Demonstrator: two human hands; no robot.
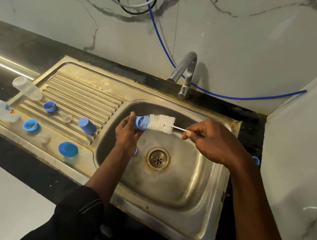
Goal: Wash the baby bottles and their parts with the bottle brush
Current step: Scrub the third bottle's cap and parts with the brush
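Over the sink (196, 187), left hand (126, 134) is gripping a blue cap (140, 122) while right hand (212, 139) is pinching the bottle brush (161, 124), bristles entering the cap.

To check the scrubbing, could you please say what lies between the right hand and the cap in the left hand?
Only the brush, in the head view: its wire stem leaves the right hand and its bristles enter the cap.

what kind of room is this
Most likely a home kitchen: a stainless steel sink with a ribbed drainboard, a chrome tap behind it, and a marble-look wall as the backsplash.
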